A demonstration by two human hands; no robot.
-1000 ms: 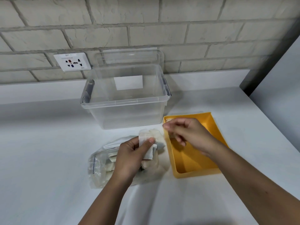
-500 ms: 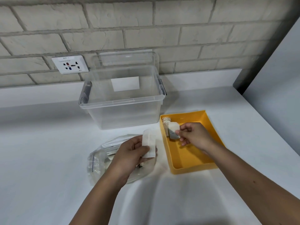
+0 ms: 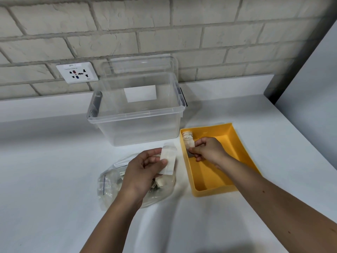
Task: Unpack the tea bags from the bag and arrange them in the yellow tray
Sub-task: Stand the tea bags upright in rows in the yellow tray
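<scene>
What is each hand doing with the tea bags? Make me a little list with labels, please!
Left hand: holds a white tea bag over the plastic bag
Right hand: pinches a second tea bag inside the yellow tray
Far-left tray corner: stacked tea bags
Plastic bag: more tea bags inside
Clear tub: behind, by the wall

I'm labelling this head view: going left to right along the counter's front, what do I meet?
Plastic bag → left hand → tea bag it pinches → tea bag stack → right hand → yellow tray, right wall.
</scene>
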